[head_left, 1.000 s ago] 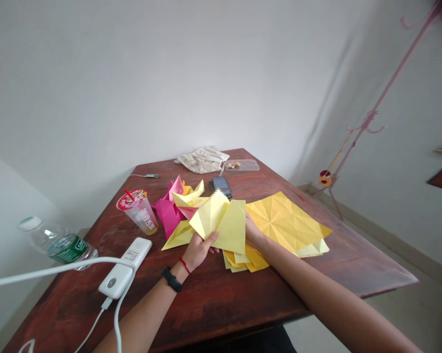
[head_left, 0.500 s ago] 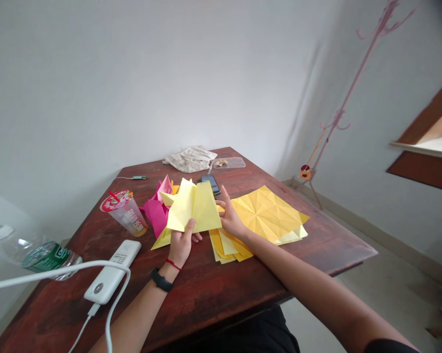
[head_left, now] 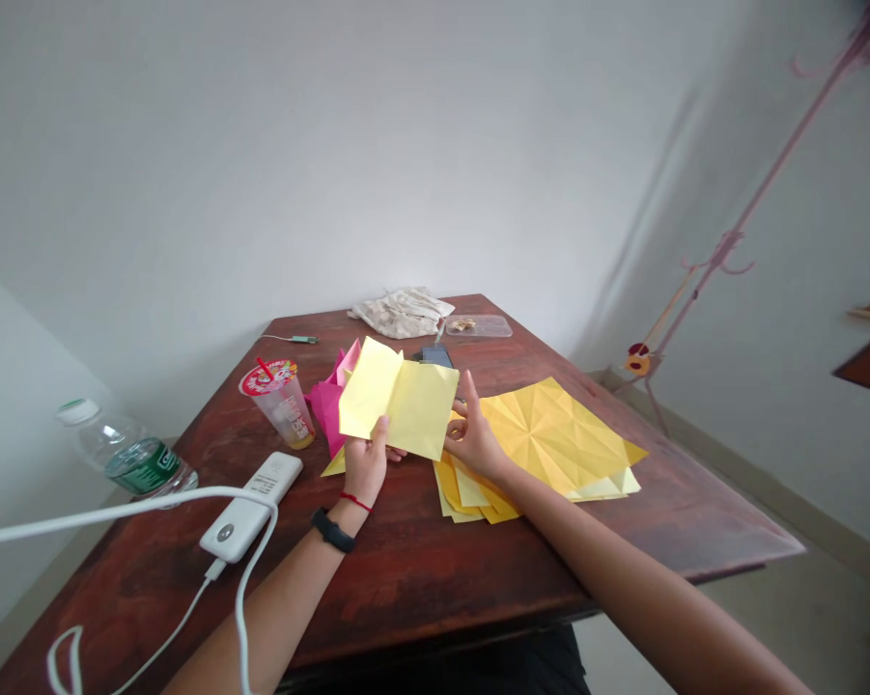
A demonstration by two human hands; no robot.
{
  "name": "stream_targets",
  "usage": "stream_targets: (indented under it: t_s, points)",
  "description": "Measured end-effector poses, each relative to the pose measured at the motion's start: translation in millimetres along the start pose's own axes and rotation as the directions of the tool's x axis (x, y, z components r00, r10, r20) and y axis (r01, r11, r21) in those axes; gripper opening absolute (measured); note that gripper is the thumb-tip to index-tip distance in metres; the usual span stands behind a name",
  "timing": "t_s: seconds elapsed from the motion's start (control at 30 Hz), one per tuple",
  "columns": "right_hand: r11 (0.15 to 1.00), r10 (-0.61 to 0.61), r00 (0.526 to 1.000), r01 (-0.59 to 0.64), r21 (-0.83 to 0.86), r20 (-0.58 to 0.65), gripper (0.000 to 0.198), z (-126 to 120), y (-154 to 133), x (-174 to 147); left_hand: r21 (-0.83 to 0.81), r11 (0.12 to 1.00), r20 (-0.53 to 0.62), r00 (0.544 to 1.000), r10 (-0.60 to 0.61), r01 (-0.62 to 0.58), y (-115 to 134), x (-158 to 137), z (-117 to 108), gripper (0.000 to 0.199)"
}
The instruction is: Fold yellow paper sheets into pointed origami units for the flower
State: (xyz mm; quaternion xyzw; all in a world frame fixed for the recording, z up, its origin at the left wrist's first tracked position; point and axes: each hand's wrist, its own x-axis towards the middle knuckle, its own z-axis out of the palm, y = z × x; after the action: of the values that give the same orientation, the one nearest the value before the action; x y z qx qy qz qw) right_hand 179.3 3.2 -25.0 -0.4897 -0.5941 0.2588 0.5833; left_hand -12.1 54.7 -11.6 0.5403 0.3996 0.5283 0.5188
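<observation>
Above the table, my left hand (head_left: 366,468) grips a folded pale-yellow sheet of paper (head_left: 416,401) by its lower edge, thumb in front and fingers behind. A crease runs down the sheet, splitting it into two panels. My right hand (head_left: 474,439) is at the paper's right edge with its index finger pointing up and the others loosely bent. Whether its fingertips touch the edge I cannot tell. Beneath my right forearm lies a stack of yellow sheets (head_left: 550,430), the top one creased in a star pattern. Behind the held sheet, folded magenta paper (head_left: 325,405) is partly hidden.
To the left stand a plastic cup (head_left: 282,410) with a red straw and a water bottle (head_left: 141,463). A white power bank (head_left: 253,507) with a white cable lies nearer me. A phone (head_left: 436,356), a crumpled cloth (head_left: 404,313) and a clear tray (head_left: 489,326) are farther back.
The held paper has turned, its right panel now tilting down to the right and facing me more. My view has shifted, so the table things appear farther right.
</observation>
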Motion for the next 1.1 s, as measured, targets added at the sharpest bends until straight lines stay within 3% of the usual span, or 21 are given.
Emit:
stream_targets:
  t_s: [0.1, 0.2, 0.27, 0.37, 0.47, 0.63, 0.77, 0.9, 1.1]
  points:
    - [0.994, -0.027, 0.997, 0.035, -0.108, 0.079, 0.104, 2, -4, -4, -0.029, 1.0, -0.014, 1.0, 0.01, -0.011, -2, 3, -1, 0.043]
    - [0.978, -0.052, 0.984, 0.085, -0.192, 0.171, 0.071, 2, -5, -5, -0.036, 0.999, -0.01, 1.0, 0.021, -0.021, -2, 4, -1, 0.045]
    - [0.975, -0.057, 0.982, 0.094, -0.203, 0.18, 0.052, 3, -5, -4, -0.042, 0.999, 0.017, 1.0, 0.01, -0.009, -1, 3, -1, 0.044]
    - [0.989, 0.008, 0.991, 0.012, -0.145, 0.136, 0.038, 3, -6, -2, -0.072, 0.997, 0.083, 0.996, -0.028, 0.034, 1, 0, 2, 0.046]
    - [0.995, 0.082, 0.993, -0.077, -0.059, 0.079, 0.041, 3, -9, 0, -0.076, 0.995, 0.128, 0.99, -0.059, 0.069, 2, -3, 4, 0.044]
    - [0.998, 0.05, 0.997, -0.052, -0.038, -0.056, 0.052, -1, -11, 3, -0.043, 0.987, 0.207, 0.968, -0.14, 0.152, -1, -6, 7, 0.032]
    - [0.997, 0.014, 0.997, -0.019, -0.07, -0.073, 0.056, -4, -12, 5, -0.069, 0.974, 0.21, 0.958, -0.198, 0.216, -1, -7, 7, 0.03]
    - [0.99, -0.012, 0.996, -0.001, -0.139, -0.093, 0.049, -4, -10, 5, -0.084, 0.963, 0.227, 0.946, -0.232, 0.257, 1, -7, 7, 0.03]
    - [0.992, 0.003, 0.99, -0.021, -0.127, -0.14, 0.046, -5, -9, 7, -0.036, 0.962, 0.312, 0.918, -0.245, 0.269, -2, -13, 8, 0.024]
